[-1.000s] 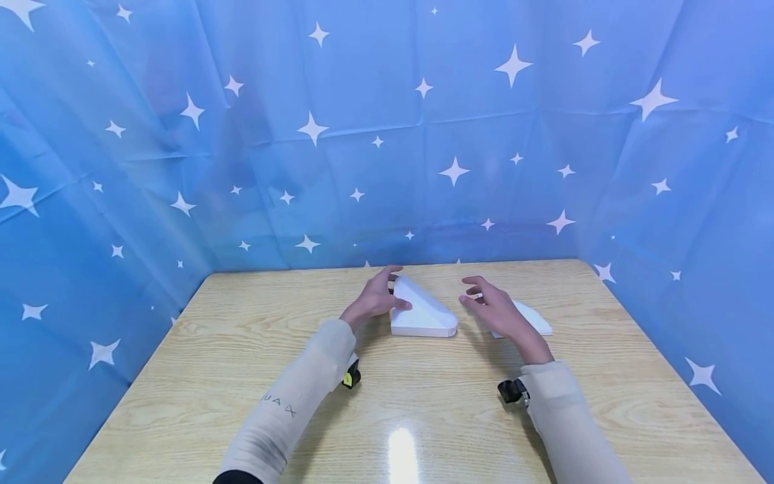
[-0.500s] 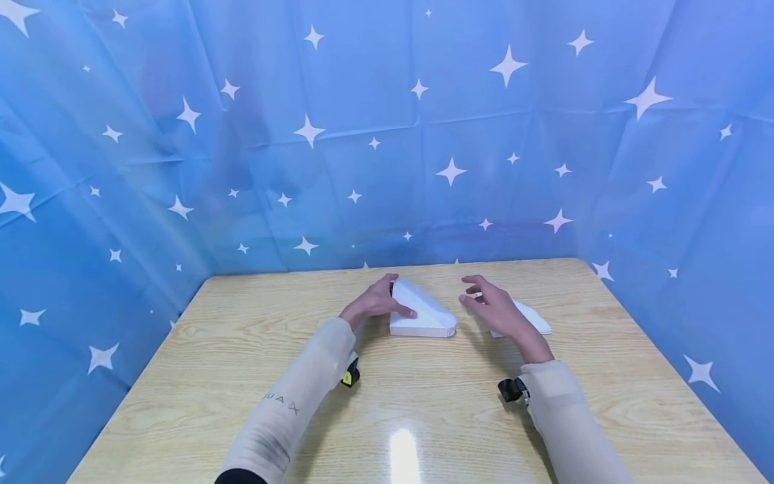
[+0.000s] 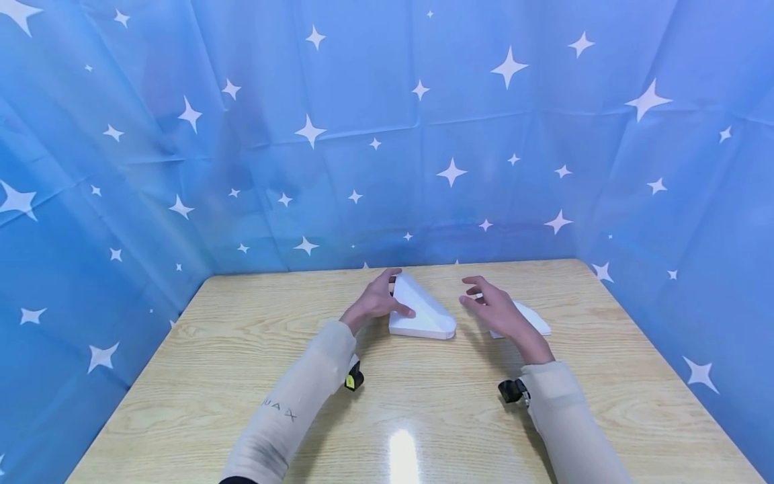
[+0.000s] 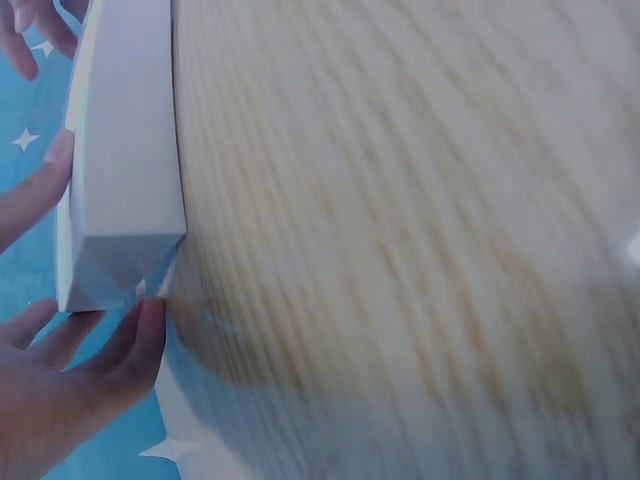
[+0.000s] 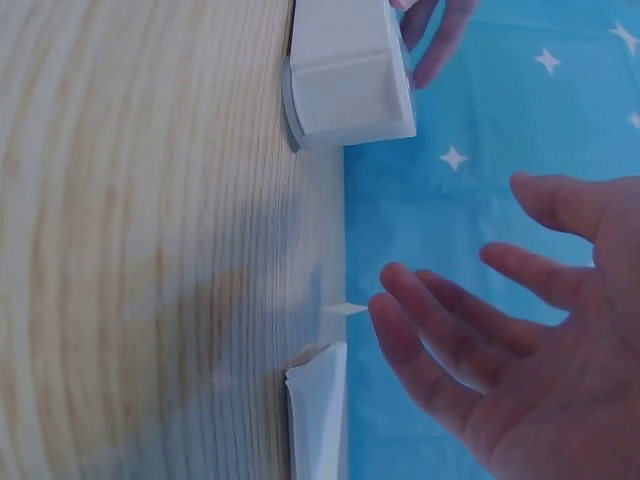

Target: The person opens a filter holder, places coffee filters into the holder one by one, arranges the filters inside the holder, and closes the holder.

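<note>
My left hand [image 3: 376,299] holds a white triangular box [image 3: 418,312] at its left side, near the back of the table. Its thumb lies on the top face, while the fingers touch the left end, as the left wrist view shows of the box [image 4: 130,150]. To the right, my right hand [image 3: 496,309] hovers with loosely bent fingers and nothing between them. Under and behind that hand lies a flat white folded piece [image 3: 532,317], partly hidden by it; in the right wrist view the folded piece [image 5: 318,415] shows below the fingers.
A light wooden table [image 3: 423,390] carries both white things. Behind its back edge hangs a blue curtain [image 3: 387,168] with white stars, which also runs along both sides.
The left fingers have dipped and risen again at the box's left side. The box has turned slightly, with its rounded right end a little nearer. My right hand has stayed in place.
</note>
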`<move>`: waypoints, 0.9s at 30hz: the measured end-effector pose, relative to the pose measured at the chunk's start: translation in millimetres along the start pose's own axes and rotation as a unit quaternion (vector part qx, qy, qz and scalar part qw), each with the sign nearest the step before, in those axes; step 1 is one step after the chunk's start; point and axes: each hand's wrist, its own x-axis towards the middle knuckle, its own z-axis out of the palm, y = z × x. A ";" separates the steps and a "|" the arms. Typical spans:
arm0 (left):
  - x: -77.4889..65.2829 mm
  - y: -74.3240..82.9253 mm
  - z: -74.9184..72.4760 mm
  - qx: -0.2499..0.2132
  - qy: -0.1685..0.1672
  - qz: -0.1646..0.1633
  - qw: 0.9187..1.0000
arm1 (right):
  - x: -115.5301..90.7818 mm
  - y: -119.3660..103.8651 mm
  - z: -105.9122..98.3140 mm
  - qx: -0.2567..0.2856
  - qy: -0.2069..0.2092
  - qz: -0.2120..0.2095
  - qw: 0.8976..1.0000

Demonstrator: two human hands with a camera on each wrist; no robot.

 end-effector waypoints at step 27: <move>-21.1 5.2 -3.5 -0.012 0.049 0.074 0.996 | -1.7 -0.4 -1.0 0.000 -0.003 -0.004 1.000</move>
